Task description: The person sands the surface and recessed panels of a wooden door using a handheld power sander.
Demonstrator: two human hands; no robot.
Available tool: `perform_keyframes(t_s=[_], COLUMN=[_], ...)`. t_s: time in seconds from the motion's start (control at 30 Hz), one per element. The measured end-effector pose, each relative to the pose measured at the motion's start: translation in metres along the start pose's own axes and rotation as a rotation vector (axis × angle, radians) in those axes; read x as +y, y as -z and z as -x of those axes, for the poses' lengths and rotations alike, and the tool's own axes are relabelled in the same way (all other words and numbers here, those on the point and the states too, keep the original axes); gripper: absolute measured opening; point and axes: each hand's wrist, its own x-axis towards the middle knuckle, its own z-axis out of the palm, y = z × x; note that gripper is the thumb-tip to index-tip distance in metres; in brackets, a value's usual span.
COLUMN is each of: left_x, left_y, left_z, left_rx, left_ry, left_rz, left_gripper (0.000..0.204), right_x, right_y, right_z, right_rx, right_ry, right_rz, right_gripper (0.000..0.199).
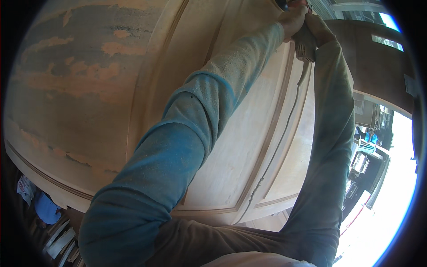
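High in the view, both of my arms stretch out to a corded angle grinder [305,48] with a vented grey-brown body. My left hand [293,21] is closed round its front part, near a dark rounded edge at the top of the picture. My right hand [319,30] wraps the body from the other side; its fingers are partly hidden. The tool's head is cut off by the upper edge, so its contact with the wood cannot be seen. A grey cord [287,127] runs from the tool down across a pale panelled wooden door [235,164]. Dust coats my blue sleeves.
Worn grey and orange patches [89,66] mark the wood at the left. A dark brown board [360,58] stands at the right. Beyond it lie cluttered shelves [362,164] and bright daylight. Stacked pieces [60,240] and a blue item [46,209] are at the lower left.
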Motion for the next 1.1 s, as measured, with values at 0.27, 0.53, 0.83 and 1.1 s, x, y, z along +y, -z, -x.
perform_keyframes(t_s=[0.27, 0.53, 0.83, 1.1], left_x=[-0.018, -0.024, 0.002, -0.036], left_y=[0.019, -0.012, 0.025, 0.008], left_z=[-0.003, 0.007, 0.018, 0.011], left_rx=[0.081, 0.110, 0.186, 0.232], left_ry=[-0.063, 0.043, -0.241, -0.069], left_rz=[-0.083, -0.066, 0.016, 0.113], left_gripper=[0.078, 0.053, 0.068, 0.067], right_x=[0.005, 0.024, -0.037, -0.002], right_y=[-0.008, 0.008, -0.027, -0.010], right_z=[-0.017, 0.006, 0.018, 0.022], right_rx=[-0.071, 0.043, -0.127, -0.266], right_ry=[0.065, -0.008, 0.309, 0.254], right_rz=[0.075, 0.050, 0.263, 0.066], right_gripper=[0.053, 0.053, 0.039, 0.046])
